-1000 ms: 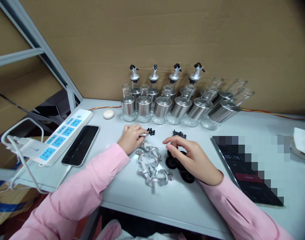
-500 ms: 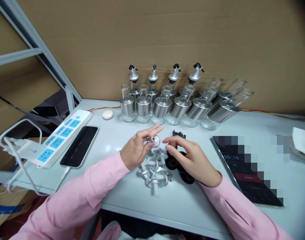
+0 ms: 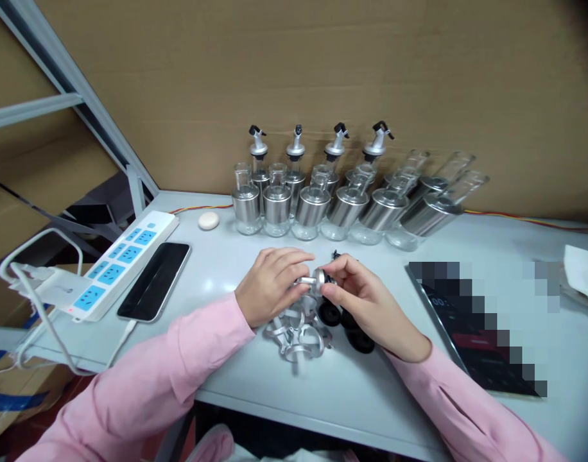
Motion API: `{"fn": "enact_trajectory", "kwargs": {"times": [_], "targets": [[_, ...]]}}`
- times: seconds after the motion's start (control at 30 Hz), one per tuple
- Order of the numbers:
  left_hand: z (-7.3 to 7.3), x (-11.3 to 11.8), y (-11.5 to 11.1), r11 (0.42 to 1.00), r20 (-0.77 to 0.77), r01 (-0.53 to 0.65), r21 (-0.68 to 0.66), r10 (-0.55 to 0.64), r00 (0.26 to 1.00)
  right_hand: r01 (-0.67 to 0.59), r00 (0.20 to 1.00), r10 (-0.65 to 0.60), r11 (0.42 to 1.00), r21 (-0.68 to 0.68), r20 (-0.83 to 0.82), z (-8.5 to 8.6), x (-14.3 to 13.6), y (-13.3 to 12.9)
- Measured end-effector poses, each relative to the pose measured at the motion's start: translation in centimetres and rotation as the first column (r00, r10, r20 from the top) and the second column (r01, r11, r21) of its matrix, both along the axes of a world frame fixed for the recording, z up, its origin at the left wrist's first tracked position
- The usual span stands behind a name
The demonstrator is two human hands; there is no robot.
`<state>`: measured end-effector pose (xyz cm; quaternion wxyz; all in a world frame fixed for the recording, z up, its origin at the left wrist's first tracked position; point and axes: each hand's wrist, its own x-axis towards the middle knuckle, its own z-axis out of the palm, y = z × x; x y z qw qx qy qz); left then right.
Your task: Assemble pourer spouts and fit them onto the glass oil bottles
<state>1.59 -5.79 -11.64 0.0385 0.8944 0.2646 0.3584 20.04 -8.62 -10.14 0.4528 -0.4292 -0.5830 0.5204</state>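
Between the thumb and fingers of my left hand [image 3: 275, 282] lies the stem of a silver pour spout [image 3: 319, 280], its round base facing right. My right hand [image 3: 366, 301] pinches at that base, where a bit of black stopper [image 3: 329, 278] shows between the fingertips. Both hands are closed on this piece, just above the table. Below them is a loose pile of silver pour spouts [image 3: 301, 337]. Several round black stoppers [image 3: 361, 341] lie partly hidden under my right hand. Small black parts [image 3: 336, 255] peek out behind it.
Glass bottles with metal sleeves [image 3: 277, 205] line the back, several topped with pourers [image 3: 335, 147]. To the left are a power strip [image 3: 125, 266], a phone [image 3: 154, 282] and a white round case [image 3: 208, 221]. A tablet [image 3: 467, 333] lies right, near a white packet [image 3: 583, 273].
My left hand has turned the silver spout so its base points right. My right hand has come to it and closed at the base, with black now showing there.
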Motion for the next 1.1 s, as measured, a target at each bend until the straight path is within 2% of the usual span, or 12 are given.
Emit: {"fn": "enact_trajectory", "kwargs": {"times": [0.13, 0.23, 0.43, 0.53, 0.6, 0.73, 0.8, 0.83, 0.9, 0.97, 1.0, 1.1], "targets": [[0.2, 0.0, -0.1, 0.998, -0.059, -0.058, 0.019, 0.059, 0.997, 0.005, 1.000, -0.005, 1.000, 0.015, 0.003, -0.2, -0.1, -0.1], [0.8, -0.2, 0.0, 0.999, -0.083, -0.047, -0.018, 0.045, 0.996, -0.014, 0.999, 0.012, 0.998, 0.062, 0.034, -0.2, -0.3, -0.5], [1.9, -1.0, 0.7, 0.962, -0.068, 0.076, -0.262, -0.097, 0.993, 0.035, 0.995, -0.057, 0.971, 0.238, 0.087, 0.0, -1.1, -1.3], [2.0, -1.2, 1.1, 0.938, -0.067, 0.107, -0.331, -0.136, 0.988, 0.048, 0.982, -0.113, 0.928, 0.370, 0.155, -0.2, -1.4, -1.5], [2.1, -1.3, 1.3, 0.925, -0.070, 0.121, -0.359, -0.156, 0.985, 0.024, 0.954, -0.178, 0.849, 0.528, 0.243, -0.2, -1.5, -1.6], [2.2, -1.6, 1.5, 0.897, -0.082, 0.147, -0.417, -0.198, 0.977, -0.168, 0.872, -0.297, 0.564, 0.808, 0.389, 0.3, -1.5, -1.7], [2.1, -1.7, 1.6, 0.881, -0.092, 0.155, -0.447, -0.218, 0.972, -0.282, 0.821, -0.348, 0.443, 0.851, 0.453, 0.5, -1.4, -1.6], [2.0, -1.7, 1.7, 0.873, -0.098, 0.157, -0.462, -0.227, 0.969, -0.329, 0.798, -0.366, 0.402, 0.855, 0.479, 0.5, -1.3, -1.6], [1.8, -1.7, 1.8, 0.859, -0.110, 0.158, -0.486, -0.239, 0.965, -0.380, 0.775, -0.378, 0.361, 0.852, 0.506, 0.3, -1.1, -1.4], [1.5, -1.6, 1.9, 0.870, -0.108, 0.144, -0.472, -0.219, 0.970, -0.340, 0.803, -0.351, 0.394, 0.854, 0.482, -0.1, -0.9, -1.1], [1.3, -1.5, 1.8, 0.887, -0.102, 0.133, -0.441, -0.196, 0.975, -0.286, 0.829, -0.327, 0.449, 0.846, 0.454, -0.2, -0.8, -1.0], [0.8, -1.3, 1.7, 0.961, -0.043, 0.058, -0.271, -0.072, 0.996, -0.059, 0.892, -0.285, 0.696, 0.716, 0.351, -0.4, -0.4, -0.6]]}}
